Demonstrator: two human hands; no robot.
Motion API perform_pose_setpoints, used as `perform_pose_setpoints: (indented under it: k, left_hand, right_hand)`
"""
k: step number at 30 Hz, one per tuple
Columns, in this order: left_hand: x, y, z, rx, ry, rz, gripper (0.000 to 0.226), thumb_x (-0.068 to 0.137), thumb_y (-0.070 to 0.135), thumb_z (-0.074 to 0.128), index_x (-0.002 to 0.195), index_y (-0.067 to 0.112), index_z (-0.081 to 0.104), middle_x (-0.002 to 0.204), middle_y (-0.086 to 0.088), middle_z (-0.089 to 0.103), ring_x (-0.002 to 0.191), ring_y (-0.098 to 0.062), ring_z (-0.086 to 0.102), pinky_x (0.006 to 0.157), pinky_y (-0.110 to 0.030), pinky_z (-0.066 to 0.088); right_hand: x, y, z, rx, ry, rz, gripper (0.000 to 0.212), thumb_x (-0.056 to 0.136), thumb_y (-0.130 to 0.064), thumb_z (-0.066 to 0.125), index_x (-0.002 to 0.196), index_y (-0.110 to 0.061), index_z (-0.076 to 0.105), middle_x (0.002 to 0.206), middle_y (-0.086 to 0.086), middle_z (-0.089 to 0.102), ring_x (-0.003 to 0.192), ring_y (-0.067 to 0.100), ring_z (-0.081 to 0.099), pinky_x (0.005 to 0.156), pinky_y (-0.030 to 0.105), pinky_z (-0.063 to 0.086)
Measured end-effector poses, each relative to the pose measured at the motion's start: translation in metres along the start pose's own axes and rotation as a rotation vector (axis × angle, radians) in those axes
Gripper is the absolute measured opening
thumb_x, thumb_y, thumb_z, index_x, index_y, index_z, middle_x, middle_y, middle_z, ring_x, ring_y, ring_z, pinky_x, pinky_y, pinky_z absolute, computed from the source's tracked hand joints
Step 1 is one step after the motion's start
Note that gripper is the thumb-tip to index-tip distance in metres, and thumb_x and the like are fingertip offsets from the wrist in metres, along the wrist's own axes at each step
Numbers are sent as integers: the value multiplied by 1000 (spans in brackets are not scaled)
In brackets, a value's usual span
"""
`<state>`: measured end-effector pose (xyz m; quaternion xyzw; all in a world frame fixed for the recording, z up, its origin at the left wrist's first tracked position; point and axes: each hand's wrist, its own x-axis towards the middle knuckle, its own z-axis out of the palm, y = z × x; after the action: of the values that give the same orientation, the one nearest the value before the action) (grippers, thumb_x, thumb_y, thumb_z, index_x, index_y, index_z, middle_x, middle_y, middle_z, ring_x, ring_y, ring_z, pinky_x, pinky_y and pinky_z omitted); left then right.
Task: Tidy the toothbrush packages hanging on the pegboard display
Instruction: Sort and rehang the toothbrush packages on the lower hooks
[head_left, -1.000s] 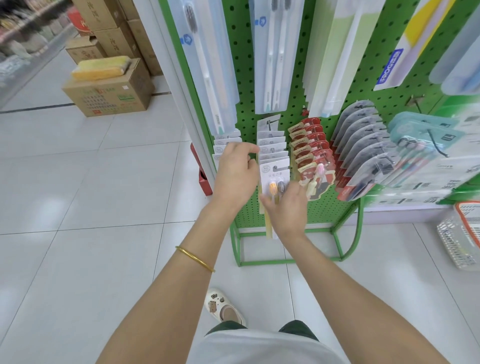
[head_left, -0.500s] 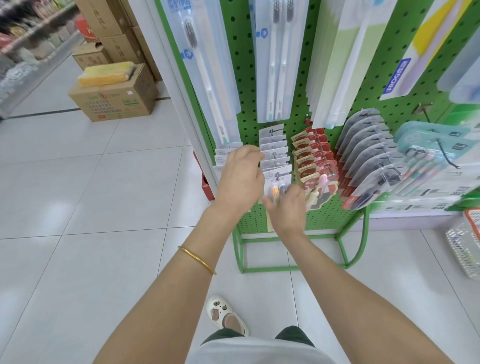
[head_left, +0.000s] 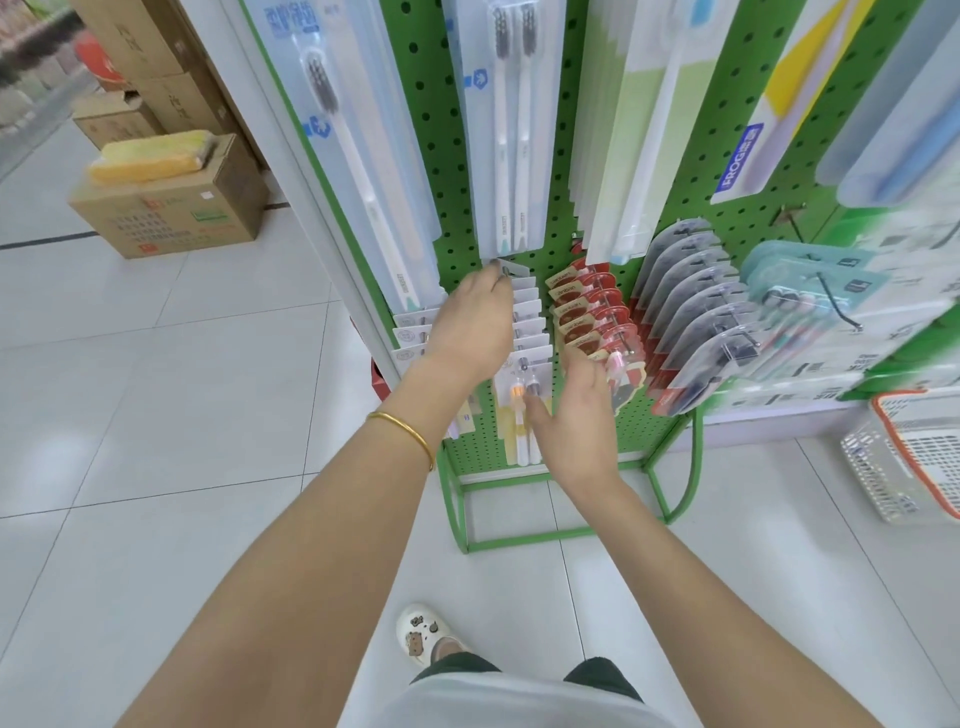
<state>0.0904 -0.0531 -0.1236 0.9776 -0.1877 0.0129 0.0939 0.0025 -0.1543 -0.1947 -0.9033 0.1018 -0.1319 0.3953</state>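
Left hand (head_left: 470, 322) at the rear white packages (head_left: 532, 327), grip unclear; right hand (head_left: 582, 415) open. I'd square the row gently; steady its front.

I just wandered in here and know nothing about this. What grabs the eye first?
The bright green pegboard fills the upper middle, hung with long toothbrush packs. Two bare arms reach in from below: the left hand is at the back of a row of white packs, the right hand open by its front. A gold bangle shines on the left wrist.
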Motion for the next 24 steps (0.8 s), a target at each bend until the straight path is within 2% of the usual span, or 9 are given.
perform_pose_setpoints:
  k: [3, 6, 9, 11, 14, 19, 24]
  left_hand:
    - [11, -4, -1, 28, -55, -8, 60, 85, -12, 40, 143, -1, 30, 155, -13, 21, 140, -28, 22, 107, -41, 30]
    - [20, -8, 1, 41, -81, -27, 59, 83, -14, 42, 140, 0, 36, 149, -15, 29, 135, -32, 29, 102, -44, 36]
    - [30, -10, 2, 78, -97, -21, 54, 82, -14, 42, 134, 0, 42, 142, -16, 37, 128, -35, 35, 99, -45, 39]
    - [35, -12, 3, 105, -107, 4, 50, 81, -14, 42, 130, -2, 46, 137, -18, 41, 126, -35, 38, 98, -44, 38]
    - [39, -14, 4, 102, -125, 5, 51, 82, -13, 42, 132, -2, 44, 141, -18, 39, 130, -34, 35, 102, -42, 35]
    - [43, -13, 4, 80, -107, -41, 37, 81, -14, 43, 115, -3, 51, 126, -20, 48, 118, -34, 42, 87, -37, 37]
    - [46, -8, 4, -33, -125, -133, 41, 84, -10, 43, 122, 1, 52, 127, -18, 49, 120, -33, 43, 91, -36, 34]
  right_hand:
    - [6, -8, -10, -28, 55, -65, 50, 87, -1, 55, 135, 0, 41, 126, 15, 49, 118, 29, 42, 95, 32, 35]
    - [13, -13, -15, -53, 79, -81, 49, 85, 7, 47, 134, 1, 42, 125, 17, 48, 114, 30, 43, 90, 28, 32]
    - [19, -17, -15, -87, 80, -94, 51, 84, 8, 45, 135, 1, 41, 126, 17, 47, 115, 31, 43, 92, 27, 31]
    - [22, -19, -14, -102, 89, -101, 54, 82, 10, 46, 135, 0, 41, 126, 17, 48, 116, 31, 43, 98, 32, 33]
    - [25, -21, -11, -127, 103, -108, 56, 80, 11, 47, 135, 1, 43, 126, 17, 49, 118, 33, 43, 101, 40, 36]
    - [26, -26, -9, -164, 100, -103, 54, 80, 8, 47, 133, -1, 44, 125, 16, 48, 114, 33, 43, 98, 39, 36]
    - [22, -27, -11, -198, 109, -96, 53, 80, 6, 48, 133, -1, 45, 126, 16, 50, 115, 33, 44, 99, 41, 37]
